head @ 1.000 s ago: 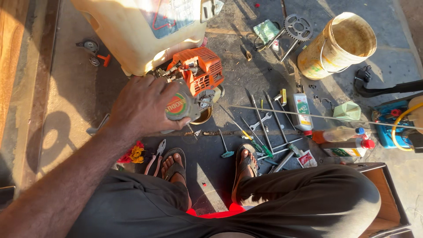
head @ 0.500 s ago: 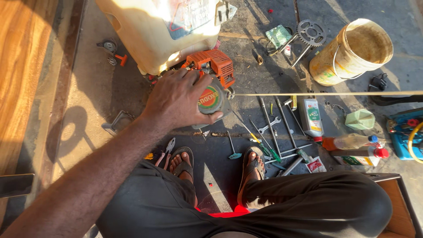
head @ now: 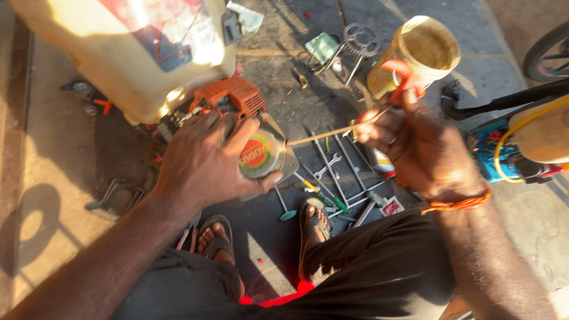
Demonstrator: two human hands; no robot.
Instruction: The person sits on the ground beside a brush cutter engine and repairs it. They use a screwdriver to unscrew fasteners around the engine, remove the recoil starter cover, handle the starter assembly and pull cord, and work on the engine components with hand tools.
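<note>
My left hand [head: 204, 160] presses on the small orange engine [head: 232, 98], with its fingers around the round starter housing [head: 258, 155] that has a green and orange sticker. A thin starter cord [head: 329, 132] runs taut from the housing to my right hand [head: 415, 145]. That hand is closed on the cord's red pull handle [head: 405, 81], raised to the right of the engine. The engine sits under a large cream plastic tank [head: 127, 50].
Screwdrivers and wrenches [head: 332, 172] lie on the dark ground by my sandalled feet [head: 311, 228]. A yellowish bucket [head: 422, 53], a sprocket [head: 359, 39] and a green box [head: 322, 46] are behind. A blue machine with a yellow hose [head: 510, 151] stands right.
My right hand has come into view holding the red pull handle, with the cord drawn out toward it. The view has moved closer; my left hand stays on the starter housing.
</note>
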